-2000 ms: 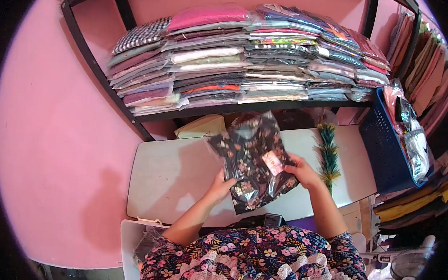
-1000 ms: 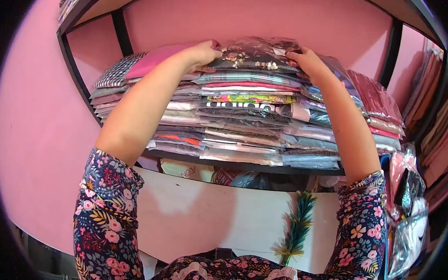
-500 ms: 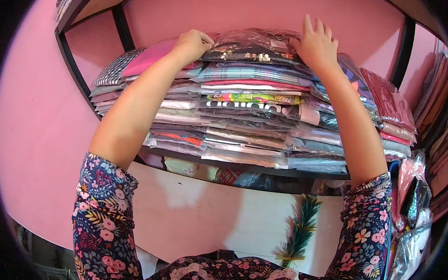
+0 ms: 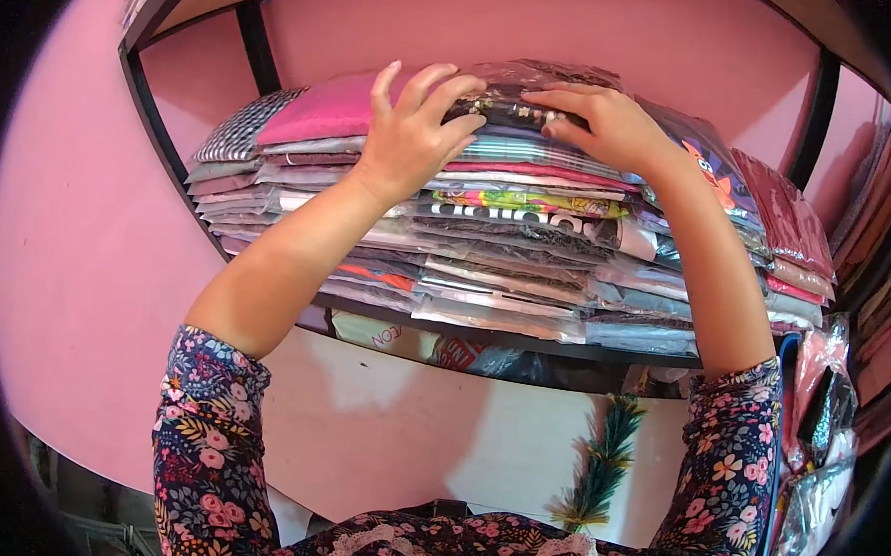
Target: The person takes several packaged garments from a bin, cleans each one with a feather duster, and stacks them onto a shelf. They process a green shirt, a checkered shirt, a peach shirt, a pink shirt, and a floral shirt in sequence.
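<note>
A dark floral garment in a clear plastic packet [image 4: 539,78] lies on top of the middle stack of packed clothes [image 4: 527,237] on a black-framed shelf [image 4: 522,345]. My left hand [image 4: 412,132] is raised with its fingers spread, the fingertips against the packet's front left edge. My right hand [image 4: 601,126] lies flat over the packet's front right part, fingers pointing left. Neither hand grips it.
A pink packet [image 4: 324,109] tops the left stack and maroon packets [image 4: 777,208] top the right one. Below the shelf is a white table [image 4: 379,424] with a green feather duster [image 4: 601,464]. A blue basket [image 4: 777,471] of packets stands at the right.
Two seconds ago I held the floral packet over the table; since then I lifted it onto the middle stack. Both hands have now slid back to its front edge, fingers flattened.
</note>
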Demonstrator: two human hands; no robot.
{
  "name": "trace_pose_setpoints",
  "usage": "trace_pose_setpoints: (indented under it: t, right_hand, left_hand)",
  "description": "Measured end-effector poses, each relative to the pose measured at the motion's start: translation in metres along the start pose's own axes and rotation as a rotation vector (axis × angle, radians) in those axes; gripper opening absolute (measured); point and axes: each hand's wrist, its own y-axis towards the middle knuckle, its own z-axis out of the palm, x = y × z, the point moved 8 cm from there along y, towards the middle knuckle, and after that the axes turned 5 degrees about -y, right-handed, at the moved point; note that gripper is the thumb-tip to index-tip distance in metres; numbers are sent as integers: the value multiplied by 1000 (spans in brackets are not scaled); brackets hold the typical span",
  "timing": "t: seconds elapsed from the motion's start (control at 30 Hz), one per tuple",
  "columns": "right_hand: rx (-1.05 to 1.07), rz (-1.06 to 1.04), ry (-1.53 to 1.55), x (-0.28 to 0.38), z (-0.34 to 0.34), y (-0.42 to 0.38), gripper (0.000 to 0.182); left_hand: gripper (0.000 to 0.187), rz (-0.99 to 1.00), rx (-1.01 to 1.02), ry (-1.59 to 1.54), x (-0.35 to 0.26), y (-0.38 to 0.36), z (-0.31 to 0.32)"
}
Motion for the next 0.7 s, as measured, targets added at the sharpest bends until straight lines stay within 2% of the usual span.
trace_pose_setpoints:
  t: [0.17,0.23,0.37,0.43,0.5,0.6,0.7]
  right_hand:
    - [-5,106,37,-6,1,8,32]
    - [22,212,-61,-18,1,5,32]
    - [-27,120,-43,-9,-4,-11,33]
    - [-175,42,-148,4,-7,-20,36]
    - [-153,72,-135,4,0,-16,38]
    - [-121,118,-111,5,9,-8,38]
    - [-110,61,-151,15,12,2,37]
  left_hand:
    - [17,37,32,37,2,11,7]
    - [16,61,33,39,2,10,7]
    - [12,-10,119,25,7,10,12]
    - [11,-26,138,35,8,10,14]
    - [10,14,215,117,8,10,19]
    - [9,-10,215,152,15,3,16]
    - [9,-8,212,135,15,-8,8]
